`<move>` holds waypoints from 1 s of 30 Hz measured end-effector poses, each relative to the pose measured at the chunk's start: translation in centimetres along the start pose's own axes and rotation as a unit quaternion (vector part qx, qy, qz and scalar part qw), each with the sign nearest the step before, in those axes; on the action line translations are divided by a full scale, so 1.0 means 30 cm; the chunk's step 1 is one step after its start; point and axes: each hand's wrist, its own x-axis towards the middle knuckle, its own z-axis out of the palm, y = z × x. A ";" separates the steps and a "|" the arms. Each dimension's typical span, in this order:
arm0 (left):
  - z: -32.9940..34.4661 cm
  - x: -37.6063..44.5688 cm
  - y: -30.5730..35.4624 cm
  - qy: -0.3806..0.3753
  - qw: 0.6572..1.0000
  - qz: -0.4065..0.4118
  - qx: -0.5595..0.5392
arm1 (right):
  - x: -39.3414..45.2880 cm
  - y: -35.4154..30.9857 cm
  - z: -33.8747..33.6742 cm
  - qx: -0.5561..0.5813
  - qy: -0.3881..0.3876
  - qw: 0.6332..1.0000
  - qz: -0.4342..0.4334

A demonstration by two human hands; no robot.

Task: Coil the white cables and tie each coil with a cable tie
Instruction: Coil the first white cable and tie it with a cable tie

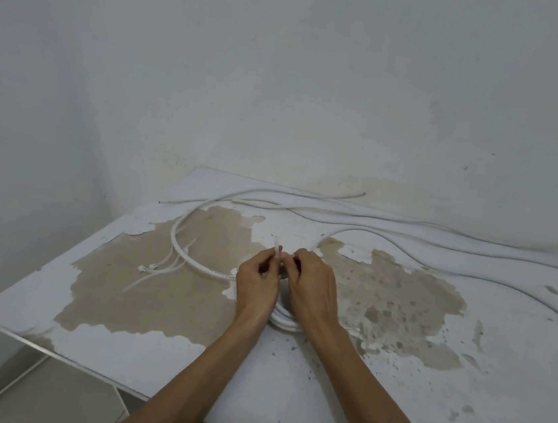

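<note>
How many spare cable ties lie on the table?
About 3, in a loose bunch left of the hands, beside the cable curve. They overlap, so the count is uncertain; another tie is pinched between both hands.

Site appeared to be a bare utility/work rm, poss. under renovation. Evidence: plain stained wall (285, 74), worn table (192, 305) w/ peeling white coating, loose white cables (441, 228), tiled floor (55, 391).

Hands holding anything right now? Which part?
Both hands pinch one cable tie over the cable coil: left hand on the strap below its upright free end, right hand just beside it; the exact grip there is hidden.
</note>
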 end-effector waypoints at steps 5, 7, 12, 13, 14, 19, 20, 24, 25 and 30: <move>-0.030 0.019 -0.032 -0.009 0.991 0.069 0.110 | -0.029 0.022 -0.001 0.067 -0.006 0.998 -0.003; -0.036 0.023 -0.047 -0.019 0.987 0.076 0.138 | -0.028 0.026 0.000 0.062 -0.015 0.998 0.003; -0.032 0.016 -0.059 -0.013 0.985 0.076 0.152 | -0.023 0.010 -0.015 0.044 -0.021 0.999 -0.001; -0.031 0.014 -0.056 -0.012 0.984 0.079 0.157 | -0.024 0.009 -0.019 0.037 -0.028 0.999 -0.004; -0.031 0.014 -0.054 -0.013 0.984 0.080 0.161 | -0.026 0.009 -0.024 0.032 -0.043 0.999 -0.009; -0.033 0.019 -0.064 -0.014 0.983 0.086 0.163 | -0.042 0.045 -0.076 0.025 -0.161 0.985 -0.060; -0.033 0.020 -0.068 -0.014 0.982 0.089 0.164 | -0.042 0.054 -0.079 0.014 -0.166 0.983 -0.071; -0.040 0.019 -0.067 -0.021 0.982 0.095 0.165 | -0.040 0.058 -0.061 -0.001 -0.109 0.991 -0.082; -0.041 0.019 -0.065 -0.021 0.980 0.101 0.170 | -0.041 0.055 -0.057 0.012 -0.096 0.992 -0.078; -0.041 0.021 -0.061 -0.033 0.973 0.122 0.191 | -0.035 0.039 -0.033 0.008 -0.064 0.997 -0.035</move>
